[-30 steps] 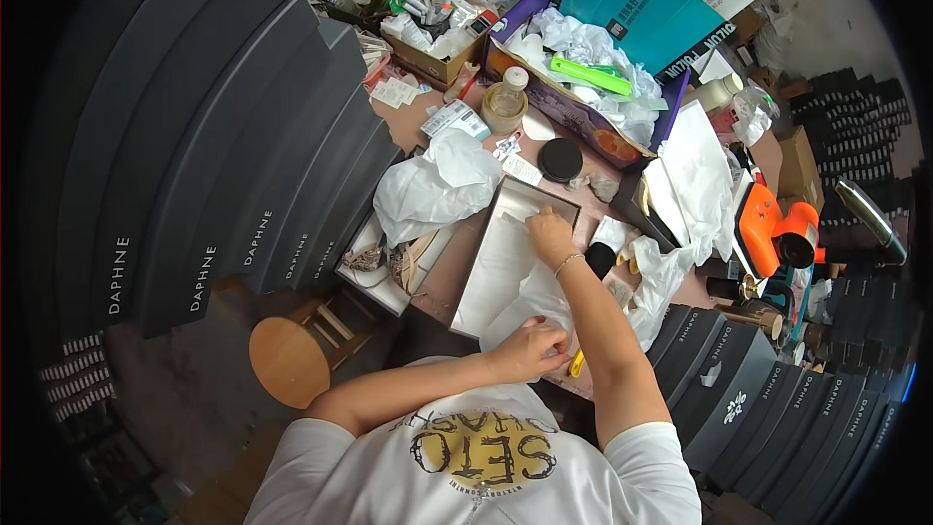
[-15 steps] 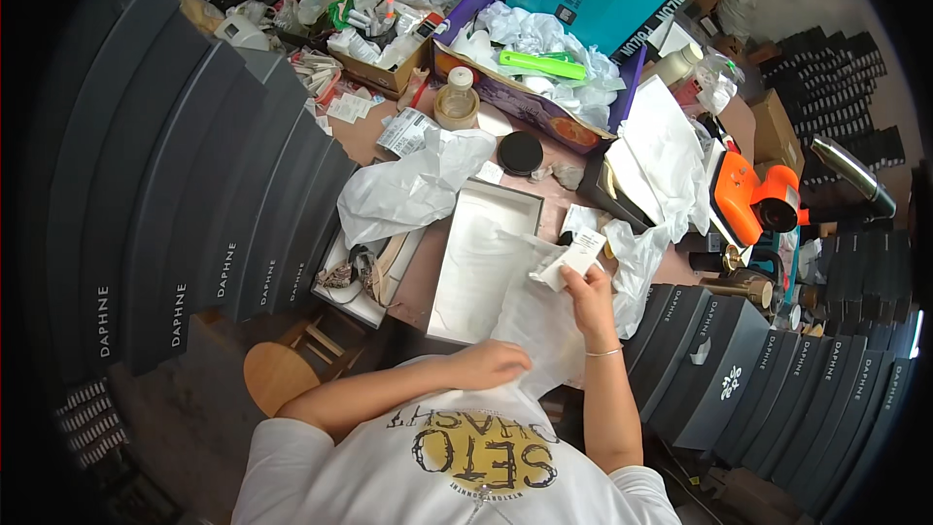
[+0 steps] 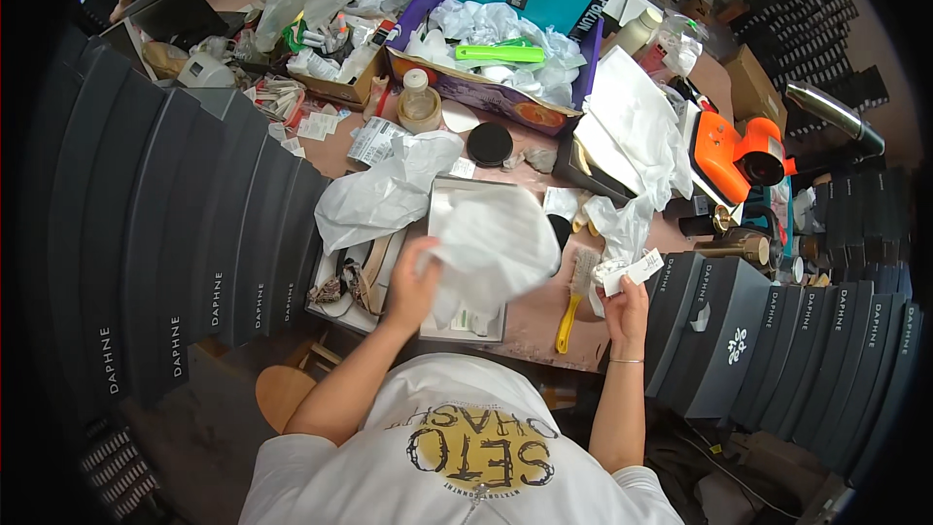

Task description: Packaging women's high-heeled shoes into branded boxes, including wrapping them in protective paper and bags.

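My left hand (image 3: 413, 287) is closed on a sheet of white tissue paper (image 3: 501, 243), blurred by motion. The sheet spreads over an open shoebox (image 3: 465, 333) with a pale inside and dark rim, hiding most of it. Small printed slips (image 3: 473, 319) show at the box's near end. Off to the right, my right hand (image 3: 624, 311) pinches a small white card (image 3: 632, 272) in front of crumpled white paper. Between that hand and the box lies a brush (image 3: 567, 321) with a yellow handle. Left of my left hand, another open box holds strappy shoes (image 3: 364, 272).
Tall stacks of dark shoeboxes (image 3: 185, 233) flank the table at left, with more (image 3: 719, 340) at right. Behind stand a purple box (image 3: 486, 87) of crumpled paper, a jar (image 3: 418, 107), a black round lid (image 3: 489, 144) and an orange device (image 3: 739, 156).
My left hand has moved from beside my shirt to the box, lifting the tissue paper over it. My right hand has shifted right with the card, away from the paper; the yellow brush is now uncovered.
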The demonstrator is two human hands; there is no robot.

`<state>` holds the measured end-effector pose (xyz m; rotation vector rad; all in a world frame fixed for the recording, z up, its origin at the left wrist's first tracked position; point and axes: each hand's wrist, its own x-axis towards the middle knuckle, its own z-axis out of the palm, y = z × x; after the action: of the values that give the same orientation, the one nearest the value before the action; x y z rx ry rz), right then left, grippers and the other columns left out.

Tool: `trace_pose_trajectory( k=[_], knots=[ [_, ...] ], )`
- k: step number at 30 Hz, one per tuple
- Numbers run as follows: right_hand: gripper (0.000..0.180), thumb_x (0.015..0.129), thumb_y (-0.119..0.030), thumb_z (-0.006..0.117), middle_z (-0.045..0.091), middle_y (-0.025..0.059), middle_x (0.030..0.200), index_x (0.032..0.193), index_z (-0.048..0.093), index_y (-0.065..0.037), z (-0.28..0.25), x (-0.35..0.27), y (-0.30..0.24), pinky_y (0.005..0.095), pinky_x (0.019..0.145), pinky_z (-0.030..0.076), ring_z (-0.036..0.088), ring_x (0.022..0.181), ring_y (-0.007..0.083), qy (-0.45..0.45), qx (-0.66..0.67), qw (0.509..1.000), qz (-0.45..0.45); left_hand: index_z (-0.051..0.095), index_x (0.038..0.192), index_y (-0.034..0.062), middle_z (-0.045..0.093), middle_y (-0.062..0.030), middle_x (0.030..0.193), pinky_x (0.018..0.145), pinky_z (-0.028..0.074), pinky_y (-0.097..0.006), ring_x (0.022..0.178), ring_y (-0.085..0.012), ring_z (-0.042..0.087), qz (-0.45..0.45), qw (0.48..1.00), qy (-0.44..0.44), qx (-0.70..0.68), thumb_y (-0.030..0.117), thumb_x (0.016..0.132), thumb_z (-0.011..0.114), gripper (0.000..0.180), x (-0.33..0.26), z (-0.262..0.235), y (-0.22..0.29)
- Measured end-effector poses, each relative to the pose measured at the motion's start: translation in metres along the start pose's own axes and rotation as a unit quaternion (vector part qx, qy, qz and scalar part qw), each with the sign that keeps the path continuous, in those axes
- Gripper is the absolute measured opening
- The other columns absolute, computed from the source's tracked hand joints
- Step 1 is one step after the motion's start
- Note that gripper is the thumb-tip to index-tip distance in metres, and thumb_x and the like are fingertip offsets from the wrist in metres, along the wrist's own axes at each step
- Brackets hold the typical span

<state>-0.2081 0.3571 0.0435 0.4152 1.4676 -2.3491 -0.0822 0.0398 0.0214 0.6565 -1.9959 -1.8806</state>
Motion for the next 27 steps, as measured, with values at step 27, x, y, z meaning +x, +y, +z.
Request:
trace_pose_trajectory(
  k=[27],
  knots=[
    [0.031, 0.069, -0.015, 0.071, 0.053, 0.0151, 0.100, 0.093, 0.054, -0.005, 0.157, 0.021, 0.182, 0.0417, 0.077, 0.047, 0.055, 0.093, 0.0346, -0.131, -0.638, 0.742, -0.156, 0.062, 0.107, 0.0005, 0.067, -0.0120, 0.088, 0.069, 0.049, -0.026, 0.076, -0.0123, 0.064, -0.134, 0.891, -0.416, 0.123, 0.019, 0.090, 0.059, 0.026, -0.074, -0.118, 0.100]
  ],
)
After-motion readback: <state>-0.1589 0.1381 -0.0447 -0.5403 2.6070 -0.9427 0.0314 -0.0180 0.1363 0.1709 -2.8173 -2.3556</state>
